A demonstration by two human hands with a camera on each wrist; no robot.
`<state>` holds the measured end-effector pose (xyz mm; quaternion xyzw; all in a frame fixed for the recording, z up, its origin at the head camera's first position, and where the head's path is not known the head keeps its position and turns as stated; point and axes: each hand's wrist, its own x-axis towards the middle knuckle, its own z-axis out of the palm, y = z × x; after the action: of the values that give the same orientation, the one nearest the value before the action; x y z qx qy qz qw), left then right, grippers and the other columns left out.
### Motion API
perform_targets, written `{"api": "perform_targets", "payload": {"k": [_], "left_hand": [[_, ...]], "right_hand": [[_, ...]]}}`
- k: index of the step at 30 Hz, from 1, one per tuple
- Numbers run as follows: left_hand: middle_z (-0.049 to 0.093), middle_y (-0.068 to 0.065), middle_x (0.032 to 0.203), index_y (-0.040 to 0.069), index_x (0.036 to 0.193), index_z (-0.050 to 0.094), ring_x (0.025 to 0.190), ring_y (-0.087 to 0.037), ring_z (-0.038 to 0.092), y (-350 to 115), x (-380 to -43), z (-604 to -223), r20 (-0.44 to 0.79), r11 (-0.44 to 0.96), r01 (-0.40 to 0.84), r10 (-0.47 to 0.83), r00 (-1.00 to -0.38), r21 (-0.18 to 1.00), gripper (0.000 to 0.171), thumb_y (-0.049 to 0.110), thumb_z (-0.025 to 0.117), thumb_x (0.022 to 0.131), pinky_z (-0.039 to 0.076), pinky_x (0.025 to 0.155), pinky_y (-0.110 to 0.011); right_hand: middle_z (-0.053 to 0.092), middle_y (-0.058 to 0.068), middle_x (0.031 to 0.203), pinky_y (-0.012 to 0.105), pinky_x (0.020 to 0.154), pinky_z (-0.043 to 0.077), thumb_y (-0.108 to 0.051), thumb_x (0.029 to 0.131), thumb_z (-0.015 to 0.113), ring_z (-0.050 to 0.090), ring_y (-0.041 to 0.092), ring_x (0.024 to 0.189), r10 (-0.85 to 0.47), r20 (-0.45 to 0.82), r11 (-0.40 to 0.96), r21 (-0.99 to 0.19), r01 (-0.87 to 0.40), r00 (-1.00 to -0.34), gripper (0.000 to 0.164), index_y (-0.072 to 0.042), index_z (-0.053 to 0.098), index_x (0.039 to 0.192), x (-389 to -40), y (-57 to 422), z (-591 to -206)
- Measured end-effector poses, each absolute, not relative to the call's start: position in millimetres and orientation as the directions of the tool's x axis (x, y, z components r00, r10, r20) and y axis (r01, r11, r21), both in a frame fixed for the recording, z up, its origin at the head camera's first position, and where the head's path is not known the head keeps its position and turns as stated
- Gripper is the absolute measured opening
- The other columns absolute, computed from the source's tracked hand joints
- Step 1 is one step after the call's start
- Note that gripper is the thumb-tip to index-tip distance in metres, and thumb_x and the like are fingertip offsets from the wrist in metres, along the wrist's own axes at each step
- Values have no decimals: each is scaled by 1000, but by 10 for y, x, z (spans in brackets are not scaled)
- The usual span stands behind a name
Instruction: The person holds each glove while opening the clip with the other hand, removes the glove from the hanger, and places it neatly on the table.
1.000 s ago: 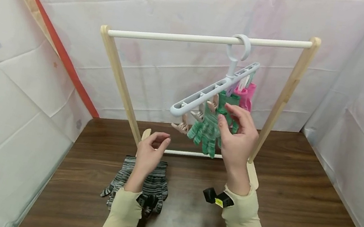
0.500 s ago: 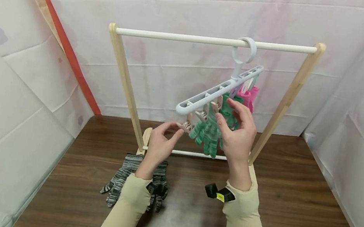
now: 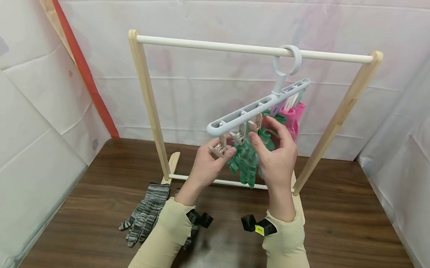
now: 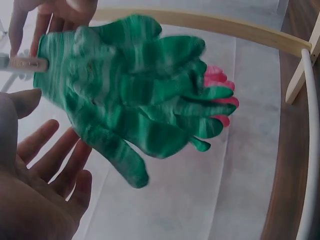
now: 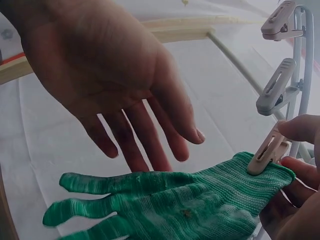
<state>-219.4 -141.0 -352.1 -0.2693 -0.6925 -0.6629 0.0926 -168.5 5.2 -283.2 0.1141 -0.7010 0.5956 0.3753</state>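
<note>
A light-blue clip hanger [image 3: 238, 118] hangs by its hook from the rack's top bar. Green striped gloves [image 3: 247, 159] dangle from its clips; in the right wrist view a pale pink clothespin [image 5: 270, 150] bites the cuff of one green glove [image 5: 210, 205]. My right hand [image 3: 279, 160] pinches the outer end of that clothespin between thumb and finger. My left hand [image 3: 207, 166] is beside the hanger's near end, its relaxed fingers behind a bare clip [image 3: 220, 146]. In the left wrist view, this hand [image 4: 45, 195] is spread just below the green glove [image 4: 120, 85], holding nothing.
Pink gloves [image 3: 294, 120] hang at the hanger's far end. Grey-and-black striped gloves [image 3: 146, 216] lie on the brown table [image 3: 348, 246], partly covered by my left arm. The wooden rack post [image 3: 148, 101] stands left, another post [image 3: 338, 120] right.
My left hand has moved up and rightward from above the striped gloves to the hanger's near end. My right hand has moved slightly left, closer to the clothespin on the green glove.
</note>
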Motion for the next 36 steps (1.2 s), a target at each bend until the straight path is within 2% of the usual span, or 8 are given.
{"api": "perform_targets", "payload": {"k": [5,12,14,18,22,30,36], "left_hand": [[62,-18,113,-2,117,61,102,-27,61,-1382,-2132,-3463,473,8,488,237,-849,873,31,11,63,89,49,86,-36],[65,-9,96,4,108,67,86,-16,60,-1275,-2266,-3602,519,9,530,185,-834,848,25,19,67,87,50,73,-31],[64,-8,94,6,104,67,85,-16,60,-1235,-2324,-3670,525,-30,530,185,-831,848,23,20,69,86,50,73,-31],[62,-14,92,2,100,63,83,-23,59,-1210,-2220,-3542,521,-74,518,207,-828,852,19,14,68,86,49,72,-31],[59,-18,88,-2,96,61,82,-26,56,-1216,-2121,-3417,520,-64,520,228,-823,852,15,8,66,86,45,70,-27],[58,-13,83,-2,87,59,74,-16,52,-1207,-2050,-3331,538,-15,550,234,-810,835,12,9,63,89,43,65,-26],[62,-11,95,0,97,66,85,-12,54,-1206,-2026,-3294,535,62,555,196,-822,830,16,14,65,88,45,73,-29]], "right_hand": [[62,25,106,45,87,47,4,78,72,58,34,98,292,642,261,-766,-587,-708,40,11,58,115,-1701,57,-2825],[63,23,104,36,80,50,1,77,73,59,33,93,304,633,289,-774,-564,-713,38,9,60,112,-1689,68,-2787],[64,22,102,31,79,50,1,77,74,59,32,92,310,635,293,-772,-564,-707,37,9,61,111,-1680,72,-2776],[64,21,101,25,75,48,1,77,74,59,30,92,318,641,300,-767,-568,-698,34,8,63,109,-1657,73,-2754],[64,20,101,24,73,47,1,77,74,59,29,91,318,651,327,-758,-565,-689,33,8,64,108,-1634,63,-2743],[63,23,96,23,72,49,5,77,72,59,31,87,324,689,335,-724,-603,-648,28,12,63,103,-1637,50,-2738],[61,25,91,23,72,49,8,77,71,58,29,82,351,703,312,-711,-631,-619,26,15,62,101,-1667,39,-2740]]}}
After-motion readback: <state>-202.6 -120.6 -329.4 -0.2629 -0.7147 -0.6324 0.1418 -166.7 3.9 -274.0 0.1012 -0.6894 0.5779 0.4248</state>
